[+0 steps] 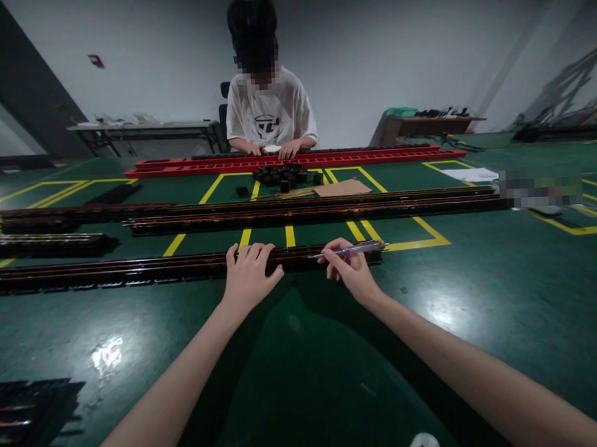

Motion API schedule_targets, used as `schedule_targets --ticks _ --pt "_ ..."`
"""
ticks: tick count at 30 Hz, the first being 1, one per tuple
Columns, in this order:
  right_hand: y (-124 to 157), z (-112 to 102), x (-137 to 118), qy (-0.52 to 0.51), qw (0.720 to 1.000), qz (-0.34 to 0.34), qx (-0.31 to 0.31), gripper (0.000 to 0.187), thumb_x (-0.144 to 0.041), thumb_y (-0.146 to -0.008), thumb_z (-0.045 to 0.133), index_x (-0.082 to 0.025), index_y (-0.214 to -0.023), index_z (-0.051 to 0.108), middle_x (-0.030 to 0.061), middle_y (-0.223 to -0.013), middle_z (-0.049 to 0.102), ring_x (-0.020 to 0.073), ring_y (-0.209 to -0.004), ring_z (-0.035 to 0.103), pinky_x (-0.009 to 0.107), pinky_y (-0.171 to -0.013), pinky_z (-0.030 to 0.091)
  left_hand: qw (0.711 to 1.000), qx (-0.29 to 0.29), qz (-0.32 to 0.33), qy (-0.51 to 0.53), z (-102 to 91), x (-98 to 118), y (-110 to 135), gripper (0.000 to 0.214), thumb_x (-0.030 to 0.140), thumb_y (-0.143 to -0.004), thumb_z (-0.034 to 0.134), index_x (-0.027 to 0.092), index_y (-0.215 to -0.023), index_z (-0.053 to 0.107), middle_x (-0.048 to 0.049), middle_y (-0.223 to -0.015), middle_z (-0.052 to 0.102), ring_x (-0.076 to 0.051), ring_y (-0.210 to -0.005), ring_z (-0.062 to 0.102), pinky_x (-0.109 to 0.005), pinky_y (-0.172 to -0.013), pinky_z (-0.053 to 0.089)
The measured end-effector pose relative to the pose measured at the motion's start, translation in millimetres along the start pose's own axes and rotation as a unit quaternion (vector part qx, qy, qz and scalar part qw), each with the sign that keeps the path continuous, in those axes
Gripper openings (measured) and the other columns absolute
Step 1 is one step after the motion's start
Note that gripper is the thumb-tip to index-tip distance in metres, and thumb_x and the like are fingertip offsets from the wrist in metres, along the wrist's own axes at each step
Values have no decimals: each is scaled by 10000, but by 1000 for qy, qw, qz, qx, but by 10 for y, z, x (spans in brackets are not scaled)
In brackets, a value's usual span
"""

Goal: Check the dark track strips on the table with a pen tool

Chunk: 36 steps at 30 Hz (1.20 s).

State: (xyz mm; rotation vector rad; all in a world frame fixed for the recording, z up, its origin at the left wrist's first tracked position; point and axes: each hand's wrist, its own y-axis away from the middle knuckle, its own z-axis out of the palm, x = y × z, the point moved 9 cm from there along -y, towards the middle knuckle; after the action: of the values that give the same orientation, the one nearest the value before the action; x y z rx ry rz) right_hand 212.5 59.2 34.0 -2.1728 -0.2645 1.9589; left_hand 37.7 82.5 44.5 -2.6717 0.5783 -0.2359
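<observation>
Across the table in front of me lies a long, glossy dark strip with channels along its length. My left hand rests over this strip, its fingers spread across the top and its thumb apart on the near side. Near the strip's right end, my right hand is closed around a slim pen. The pen's tip points left, just over the strip, and I cannot tell whether it touches. The strip's surface under both hands is partly hidden.
More dark strips lie farther back. Beyond them are a piece of brown cardboard, a pile of small black blocks and red rails. A co-worker sits opposite. Dark pieces lie at the near left.
</observation>
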Motion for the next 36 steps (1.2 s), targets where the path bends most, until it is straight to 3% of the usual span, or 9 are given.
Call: schedule_targets --ticks 36 --pt "-10 -12 34 -9 1000 5 16 214 -408 -802 579 -201 -798 526 -7 -722 629 82 -471 521 201 -402 345 1000 4 1 -5 10 -11 3 431 429 -839 397 190 -1159 559 -109 -1145 609 -278 -1085 513 -512 -1043 220"
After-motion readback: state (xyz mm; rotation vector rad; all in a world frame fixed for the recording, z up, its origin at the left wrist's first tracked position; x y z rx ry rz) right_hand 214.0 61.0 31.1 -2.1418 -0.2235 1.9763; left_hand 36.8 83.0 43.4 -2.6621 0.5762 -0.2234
